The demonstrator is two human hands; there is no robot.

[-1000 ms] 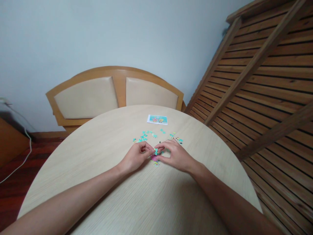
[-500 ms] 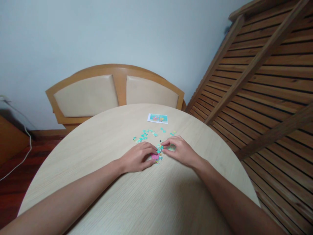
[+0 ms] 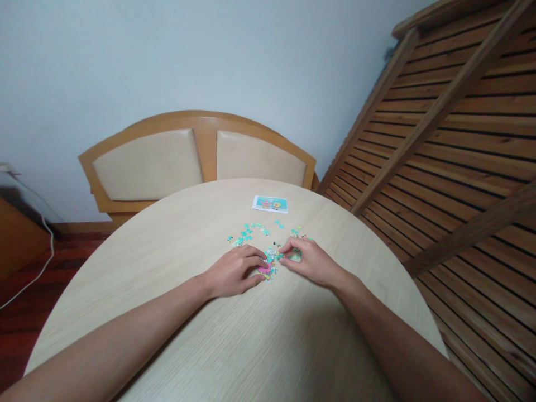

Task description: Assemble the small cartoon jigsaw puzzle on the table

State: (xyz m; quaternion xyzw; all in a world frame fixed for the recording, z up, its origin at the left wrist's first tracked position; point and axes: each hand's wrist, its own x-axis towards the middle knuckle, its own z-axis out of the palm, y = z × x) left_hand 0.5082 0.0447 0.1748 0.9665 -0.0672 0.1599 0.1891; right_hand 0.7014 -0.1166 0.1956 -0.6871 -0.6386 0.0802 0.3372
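Several joined jigsaw pieces (image 3: 265, 270) touched by half-open left hand (image 3: 235, 272); right hand (image 3: 306, 259), nearly closed, pinching small teal piece (image 3: 280, 257).

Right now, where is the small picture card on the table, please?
In the head view, the picture card lies near the far edge of the table, beyond the puzzle pieces, in front of the right cream panel.

Pale wood-grain tabletop (image 3: 180, 234); turq. jigsaw pcs (image 3: 247, 233); pink, turq., yellow puzzle cluster (image 3: 264, 270) nr ctr; white-edged turq. card (image 3: 270, 204) w/ pink, yellow print nr far edge.
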